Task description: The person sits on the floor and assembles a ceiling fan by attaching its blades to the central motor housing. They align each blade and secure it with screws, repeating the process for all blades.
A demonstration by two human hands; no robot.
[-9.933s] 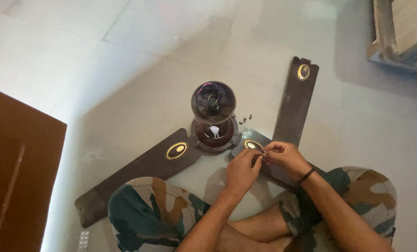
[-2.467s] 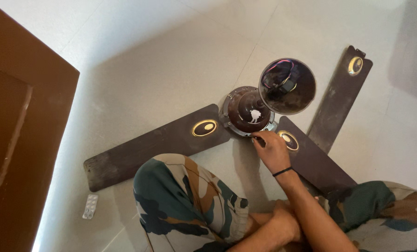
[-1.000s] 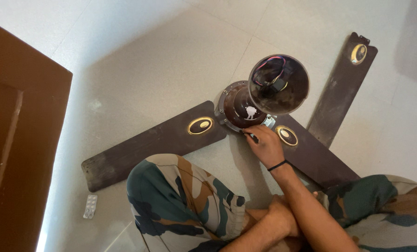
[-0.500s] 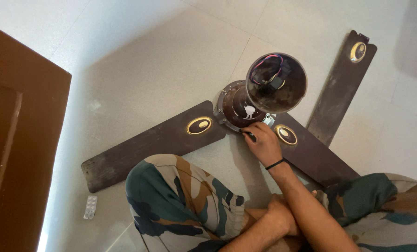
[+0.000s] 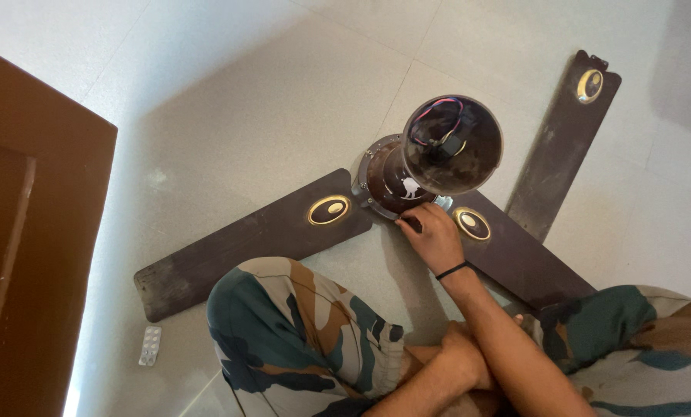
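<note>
Bare floor (image 5: 229, 100) fills the upper left and centre of the frame. Fan motor (image 5: 395, 181), wide cup (image 5: 453, 143) and three blades (image 5: 245, 239) crowd the middle; a brown door (image 5: 28, 255) blocks the left edge, knees the bottom.

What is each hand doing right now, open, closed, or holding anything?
Right hand: fingers pinched at the rim of the dark brown round ceiling fan motor; what they pinch cannot be told.
Left hand: resting in the lap, grip cannot be told.
</note>
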